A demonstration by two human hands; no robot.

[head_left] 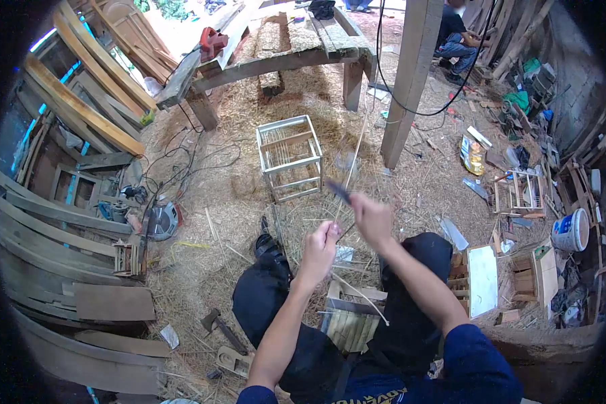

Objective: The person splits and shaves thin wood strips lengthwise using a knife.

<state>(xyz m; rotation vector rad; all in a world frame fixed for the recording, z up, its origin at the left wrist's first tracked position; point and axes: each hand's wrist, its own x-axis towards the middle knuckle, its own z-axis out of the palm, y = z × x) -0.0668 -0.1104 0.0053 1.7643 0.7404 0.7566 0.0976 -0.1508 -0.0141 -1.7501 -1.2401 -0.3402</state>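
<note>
Held up in front of my knees, my left hand (318, 250) is closed around a thin wooden strip (358, 151), whose long end rises away from me. My right hand (372, 219), just to the right and slightly higher, grips a knife (339, 191) with its dark blade angled up and left, close to the strip. Motion blurs the blade a little. Between my legs sits a small slatted wooden piece (351, 326), with another thin strip (360, 296) lying across it. Beyond my hands, a small wooden cage frame (289, 159) stands on the shavings-covered floor.
A workbench (283, 64) carries a red power tool (213, 44). A wooden post (414, 84) rises at right. A circular saw (163, 221) and hammer (223, 330) lie left; a white bucket (571, 230) is at right. Another person (459, 40) crouches far right.
</note>
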